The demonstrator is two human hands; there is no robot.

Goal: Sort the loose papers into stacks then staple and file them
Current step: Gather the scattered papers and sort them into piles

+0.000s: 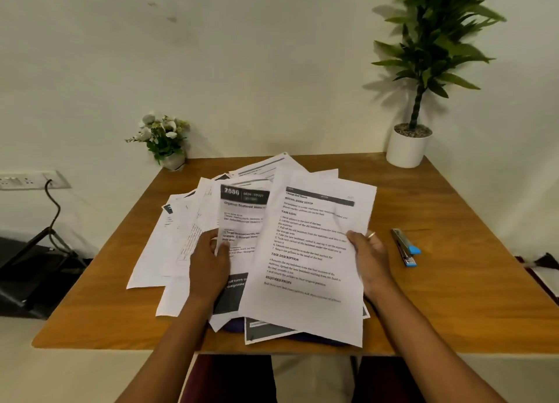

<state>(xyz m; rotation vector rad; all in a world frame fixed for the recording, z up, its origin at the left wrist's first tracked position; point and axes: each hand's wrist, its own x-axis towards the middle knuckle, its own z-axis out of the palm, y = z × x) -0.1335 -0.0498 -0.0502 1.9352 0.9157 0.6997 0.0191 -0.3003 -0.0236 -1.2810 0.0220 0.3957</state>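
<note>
Two hands are working over the brown wooden table (453,297). The left hand (208,263) is pinching a sheet in the loose pile of printed white papers (242,218) at the table's middle. The right hand (370,260) has its grip curled round the right edge of a lifted printed sheet (308,251). A blue and silver stapler (405,247) is lying nearer the right edge. A potted green plant (408,142) is standing at the far right corner.

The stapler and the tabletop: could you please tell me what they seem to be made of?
Stapler: likely metal, dull grey sheen, with blue parts that look plastic. Tabletop: wood or wood-look veneer, warm brown grain lines, smooth satin surface.
</note>
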